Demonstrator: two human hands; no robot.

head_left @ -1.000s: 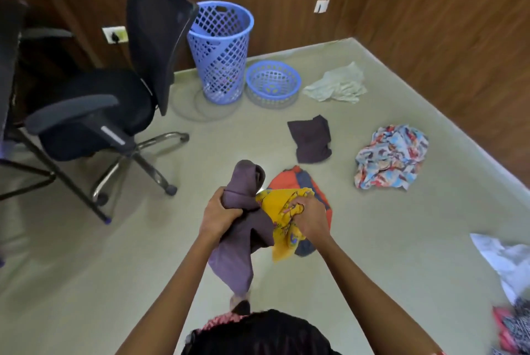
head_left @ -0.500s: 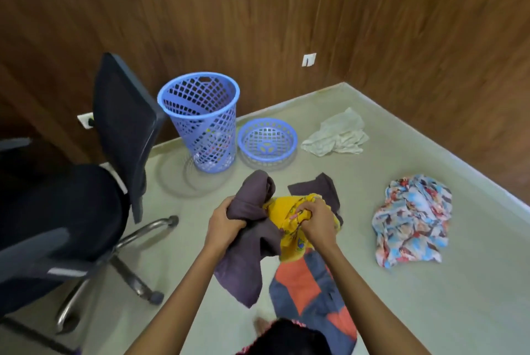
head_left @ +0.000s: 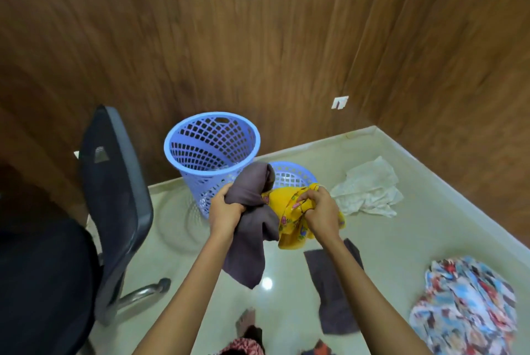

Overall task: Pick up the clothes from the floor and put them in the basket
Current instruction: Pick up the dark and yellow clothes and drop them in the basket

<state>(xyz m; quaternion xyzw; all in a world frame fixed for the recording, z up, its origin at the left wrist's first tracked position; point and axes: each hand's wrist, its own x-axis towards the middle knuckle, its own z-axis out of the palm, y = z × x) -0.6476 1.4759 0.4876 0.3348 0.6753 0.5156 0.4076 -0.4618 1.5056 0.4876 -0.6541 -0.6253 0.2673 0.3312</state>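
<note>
My left hand point(head_left: 225, 211) grips a bunched grey-purple cloth point(head_left: 249, 228) that hangs down below it. Beside it, my right hand point(head_left: 321, 212) is closed on a yellow printed cloth point(head_left: 282, 211). Both are held just in front of the tall blue mesh basket point(head_left: 212, 151), which stands against the wooden wall. On the floor lie a dark grey cloth point(head_left: 329, 291) under my right forearm, a white cloth point(head_left: 370, 188) to the right, and a multicoloured floral cloth point(head_left: 464, 306) at the lower right.
A low blue mesh basket point(head_left: 292, 175) sits right of the tall one, partly hidden by the held clothes. A black office chair point(head_left: 114, 211) with a chrome base stands close on the left. Wooden walls meet in the far right corner.
The view has tilted up and I have moved closer to the tall basket. Both hands still hold their clothes. The orange and blue garment has passed out of view below.
</note>
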